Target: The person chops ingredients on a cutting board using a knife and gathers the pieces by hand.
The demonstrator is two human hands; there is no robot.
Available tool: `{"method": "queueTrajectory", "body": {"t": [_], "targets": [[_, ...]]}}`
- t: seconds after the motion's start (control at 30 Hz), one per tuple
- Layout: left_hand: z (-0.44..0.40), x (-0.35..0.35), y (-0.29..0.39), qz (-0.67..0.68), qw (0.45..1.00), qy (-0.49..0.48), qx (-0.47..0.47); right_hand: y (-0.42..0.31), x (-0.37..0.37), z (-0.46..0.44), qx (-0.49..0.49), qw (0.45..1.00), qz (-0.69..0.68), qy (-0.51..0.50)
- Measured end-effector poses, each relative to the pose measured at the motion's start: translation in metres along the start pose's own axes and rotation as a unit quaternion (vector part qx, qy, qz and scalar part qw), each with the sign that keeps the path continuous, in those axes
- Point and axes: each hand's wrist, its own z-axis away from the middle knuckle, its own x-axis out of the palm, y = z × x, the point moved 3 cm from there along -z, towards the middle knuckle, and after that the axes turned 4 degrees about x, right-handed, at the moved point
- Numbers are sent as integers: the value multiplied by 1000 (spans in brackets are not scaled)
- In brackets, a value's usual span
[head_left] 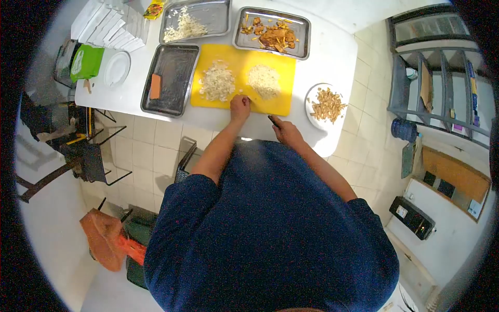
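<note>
A yellow cutting board (241, 78) lies on the white table and bears two piles of pale chopped food, a left pile (218, 81) and a right pile (264, 81). My left hand (240, 107) is closed at the board's front edge, between and below the piles; what its fingers hold, if anything, is too small to name. Just off the board's front edge, my right hand (287, 132) grips a dark handle (273, 121), which looks like a knife's. Its blade cannot be made out clearly.
Left of the board is a dark tray (175, 66) with an orange block (155, 87). Behind stand a tray of pale pieces (209, 32) and a tray of browned food (244, 44). A plate of brown strips (326, 106) sits right. A white plate (117, 68) is far left.
</note>
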Motion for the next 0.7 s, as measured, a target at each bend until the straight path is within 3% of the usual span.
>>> {"method": "queueTrajectory", "body": {"t": [0.13, 0.53, 0.7], "targets": [[3, 0, -1, 67, 997, 32, -19, -3, -3, -2, 20, 1000, 0, -1], [-1, 3, -8, 21, 998, -43, -26, 6, -2, 7, 1, 1000, -15, 10], [0, 1, -6, 28, 999, -26, -10, 5, -1, 8, -6, 1000, -26, 12]]}}
